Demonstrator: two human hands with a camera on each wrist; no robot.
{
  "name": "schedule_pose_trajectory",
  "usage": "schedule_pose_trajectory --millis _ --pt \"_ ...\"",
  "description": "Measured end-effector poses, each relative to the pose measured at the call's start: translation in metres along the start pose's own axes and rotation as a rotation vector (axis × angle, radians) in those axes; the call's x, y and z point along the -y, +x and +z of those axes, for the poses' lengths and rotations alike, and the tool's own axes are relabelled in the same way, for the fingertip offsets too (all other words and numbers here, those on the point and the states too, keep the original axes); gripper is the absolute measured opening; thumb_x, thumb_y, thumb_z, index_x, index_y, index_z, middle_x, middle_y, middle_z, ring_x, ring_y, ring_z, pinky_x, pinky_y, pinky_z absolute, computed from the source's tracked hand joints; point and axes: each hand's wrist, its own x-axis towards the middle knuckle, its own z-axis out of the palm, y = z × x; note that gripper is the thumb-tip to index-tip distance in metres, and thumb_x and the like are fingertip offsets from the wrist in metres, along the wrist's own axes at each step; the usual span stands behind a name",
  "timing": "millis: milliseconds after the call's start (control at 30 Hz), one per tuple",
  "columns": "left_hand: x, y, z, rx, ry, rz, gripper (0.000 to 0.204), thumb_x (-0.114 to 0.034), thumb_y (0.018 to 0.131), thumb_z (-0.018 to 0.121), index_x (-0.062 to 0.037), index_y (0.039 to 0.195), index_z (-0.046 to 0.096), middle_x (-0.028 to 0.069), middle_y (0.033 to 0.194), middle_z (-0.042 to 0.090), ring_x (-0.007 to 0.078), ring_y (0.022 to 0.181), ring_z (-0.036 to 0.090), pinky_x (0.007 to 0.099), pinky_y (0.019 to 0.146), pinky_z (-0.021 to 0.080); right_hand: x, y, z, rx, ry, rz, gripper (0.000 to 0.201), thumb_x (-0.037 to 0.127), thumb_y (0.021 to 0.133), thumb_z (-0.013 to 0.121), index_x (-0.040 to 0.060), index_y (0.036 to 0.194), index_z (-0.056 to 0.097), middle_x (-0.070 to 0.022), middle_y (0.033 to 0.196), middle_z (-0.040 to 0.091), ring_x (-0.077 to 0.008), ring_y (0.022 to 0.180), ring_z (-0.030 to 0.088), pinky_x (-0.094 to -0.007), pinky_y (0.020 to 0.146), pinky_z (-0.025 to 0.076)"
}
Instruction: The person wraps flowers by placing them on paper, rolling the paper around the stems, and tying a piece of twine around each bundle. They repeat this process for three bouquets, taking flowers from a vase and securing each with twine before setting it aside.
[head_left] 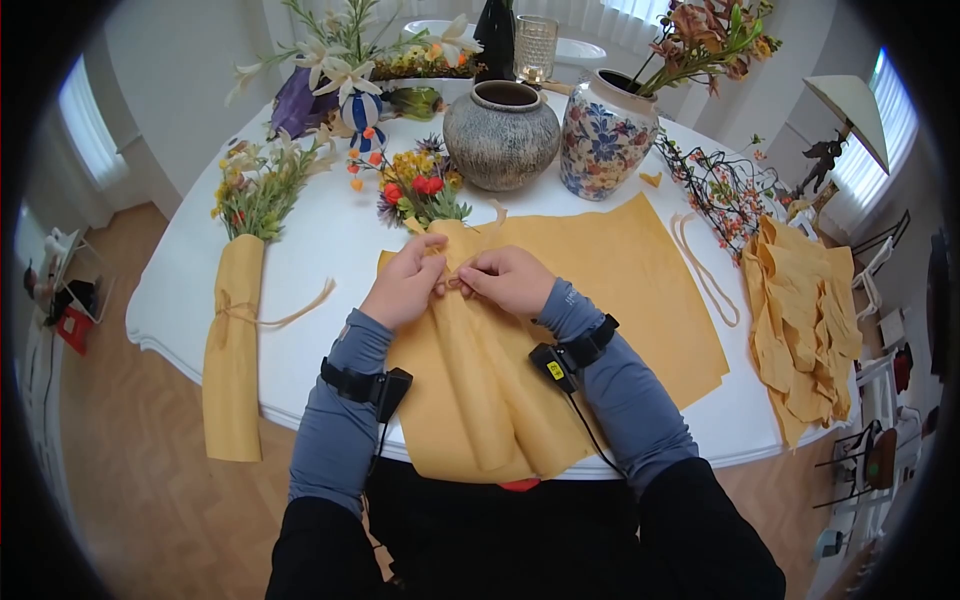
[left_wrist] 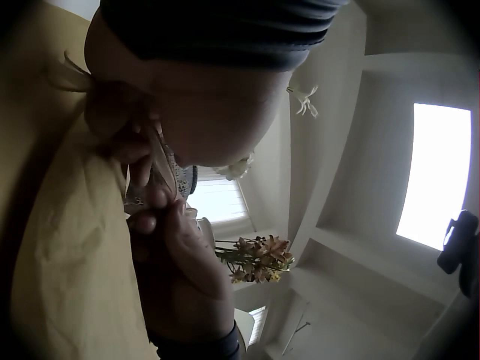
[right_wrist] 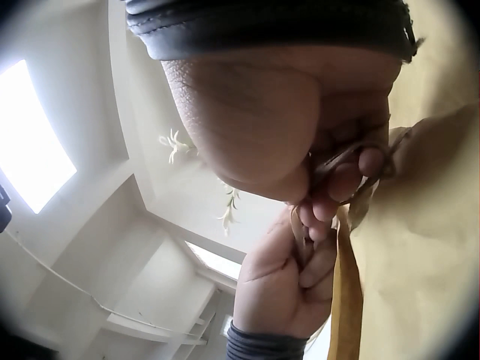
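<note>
A bouquet of red, yellow and purple flowers [head_left: 425,190] lies in a cone of tan wrapping paper [head_left: 475,390] on the table. At its neck my left hand [head_left: 405,283] and right hand [head_left: 512,280] meet, fingertips close together. Between them runs a thin tan ribbon [left_wrist: 160,157], pinched by the fingers of both hands. The right wrist view shows a loop of the ribbon [right_wrist: 303,236] by the curled fingers. My hands hide most of the binding point. Under the cone spreads a flat tan sheet [head_left: 640,300].
At left lies a wrapped bouquet [head_left: 235,340] tied with ribbon. A grey pot [head_left: 500,135], a floral vase [head_left: 610,135] and a striped vase [head_left: 362,120] stand behind. To the right are a loose ribbon loop [head_left: 705,275], berry twigs [head_left: 715,190] and crumpled tan paper [head_left: 800,320].
</note>
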Motion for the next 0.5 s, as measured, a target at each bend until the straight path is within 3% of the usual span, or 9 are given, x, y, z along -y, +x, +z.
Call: schedule_pose_trajectory --millis 133,233,400,500 --pt "-0.007 -0.002 0.005 0.142 0.06 0.027 0.027 -0.015 0.101 0.056 0.0011 0.121 0.064 -0.0047 0.083 0.064 0.0007 0.07 0.051 0.0193 0.066 0.044 0.01 -0.003 -0.005 0.018 0.093 0.039 0.031 0.026 0.101 0.057 -0.0007 0.096 0.072 -0.0046 0.086 0.072 -0.01 0.078 0.065 -0.0254 0.077 0.052" --pt "-0.014 -0.006 0.004 0.208 0.079 -0.051 0.027 -0.013 0.099 0.061 0.0026 0.12 0.066 -0.0031 0.092 0.067 0.001 0.08 0.056 0.0177 0.077 0.047 0.01 -0.004 -0.009 0.027 0.195 0.06 0.029 0.024 0.101 0.057 -0.0026 0.099 0.071 -0.0045 0.089 0.072 -0.0096 0.079 0.065 -0.024 0.078 0.053" --pt "-0.021 -0.009 0.006 0.241 0.111 -0.106 0.033 -0.012 0.097 0.064 0.0023 0.127 0.065 -0.0043 0.088 0.067 -0.0001 0.076 0.055 0.0164 0.073 0.046 0.003 -0.001 -0.016 0.059 0.25 0.075 0.026 0.02 0.1 0.061 -0.0041 0.102 0.07 -0.0058 0.093 0.072 -0.0098 0.081 0.066 -0.0242 0.077 0.054" --pt "-0.021 -0.011 0.009 0.218 0.146 -0.105 0.033 -0.012 0.096 0.065 0.0022 0.125 0.066 -0.0054 0.083 0.066 -0.0005 0.072 0.055 0.0165 0.068 0.045 0.011 -0.005 -0.019 0.088 0.147 0.048 0.022 0.017 0.096 0.067 -0.004 0.103 0.07 -0.0062 0.094 0.072 -0.0093 0.083 0.066 -0.0244 0.077 0.054"
